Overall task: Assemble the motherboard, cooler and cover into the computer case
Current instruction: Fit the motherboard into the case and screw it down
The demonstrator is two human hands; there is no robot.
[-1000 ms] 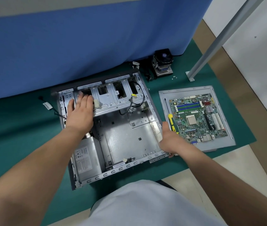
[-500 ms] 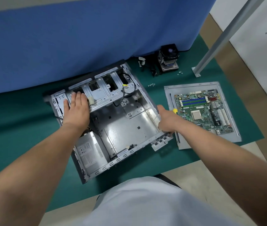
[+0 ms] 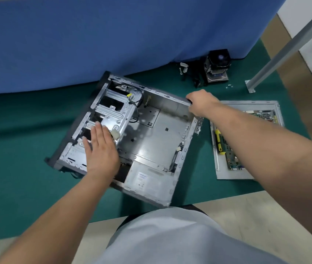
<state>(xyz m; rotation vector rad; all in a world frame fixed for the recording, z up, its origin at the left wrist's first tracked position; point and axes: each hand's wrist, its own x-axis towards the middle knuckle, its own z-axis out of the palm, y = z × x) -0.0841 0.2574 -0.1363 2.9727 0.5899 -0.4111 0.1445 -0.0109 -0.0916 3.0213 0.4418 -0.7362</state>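
Open grey computer case, left hand fingers spread flat inside, right hand gripping its rim

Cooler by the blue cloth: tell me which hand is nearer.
Right. The right hand grips the case rim just below-left of the cooler; the left hand lies far off.

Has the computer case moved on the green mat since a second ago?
Yes. The computer case has been rotated clockwise on the green mat: its black front edge, earlier facing the blue cloth, now faces left.
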